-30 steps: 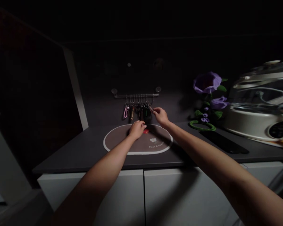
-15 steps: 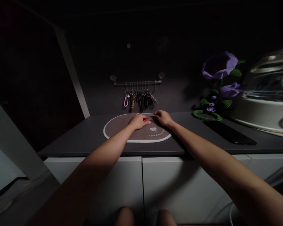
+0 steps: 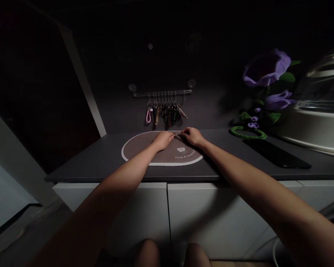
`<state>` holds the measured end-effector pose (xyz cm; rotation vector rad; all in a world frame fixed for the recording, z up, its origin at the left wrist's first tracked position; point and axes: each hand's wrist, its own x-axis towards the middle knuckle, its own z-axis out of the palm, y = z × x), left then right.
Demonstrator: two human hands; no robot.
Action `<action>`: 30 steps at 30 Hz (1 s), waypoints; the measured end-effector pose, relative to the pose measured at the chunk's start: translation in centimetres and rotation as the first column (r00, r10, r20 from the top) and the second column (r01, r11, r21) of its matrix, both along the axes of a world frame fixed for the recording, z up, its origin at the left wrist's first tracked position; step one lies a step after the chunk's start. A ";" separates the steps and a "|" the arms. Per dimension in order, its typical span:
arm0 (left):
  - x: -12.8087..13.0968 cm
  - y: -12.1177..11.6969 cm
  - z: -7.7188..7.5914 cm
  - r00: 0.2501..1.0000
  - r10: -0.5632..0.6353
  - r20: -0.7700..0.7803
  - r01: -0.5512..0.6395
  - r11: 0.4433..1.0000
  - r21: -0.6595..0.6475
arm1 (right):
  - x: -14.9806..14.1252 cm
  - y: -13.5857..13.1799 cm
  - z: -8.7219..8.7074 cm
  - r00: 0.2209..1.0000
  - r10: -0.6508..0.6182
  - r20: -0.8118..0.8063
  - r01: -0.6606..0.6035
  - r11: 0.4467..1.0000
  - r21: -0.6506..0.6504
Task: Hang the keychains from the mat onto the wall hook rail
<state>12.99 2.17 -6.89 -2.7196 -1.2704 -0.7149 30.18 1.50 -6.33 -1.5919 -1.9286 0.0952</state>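
Observation:
My left hand (image 3: 163,140) is closed, thumb and fingers pinched at the near end of a small shiny metal piece that looks like a key ring (image 3: 176,135). From the other side my right hand (image 3: 193,136) pinches at it too; its fingertips partly cover that end. Both hands are just above an oval brown mat (image 3: 139,148) with a white rim, a flower print and lettering. No red shows at my left fingers. Behind the hands, several sets of keys and key fobs (image 3: 167,114) hang from a clear hook rail (image 3: 163,93) on the wall.
On the right of the dark counter (image 3: 94,159) lie a black flat phone-like slab (image 3: 278,154) and a green ring base (image 3: 249,133) with purple fabric flowers (image 3: 280,99). A large cream appliance (image 3: 311,126) with a clear top stands at the far right. White cabinet doors (image 3: 139,211) are below.
The red item seen at my left fingers is out of sight. My left fingers have shifted slightly away from me, and metal now spans the gap between the hands. The view has moved slightly.

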 end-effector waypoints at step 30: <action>0.3 0.7 0.4 0.740 0.097 0.665 -0.027 0.993 -0.115 | -0.9 -0.6 0.2 0.962 0.207 -0.180 -0.170 0.965 0.201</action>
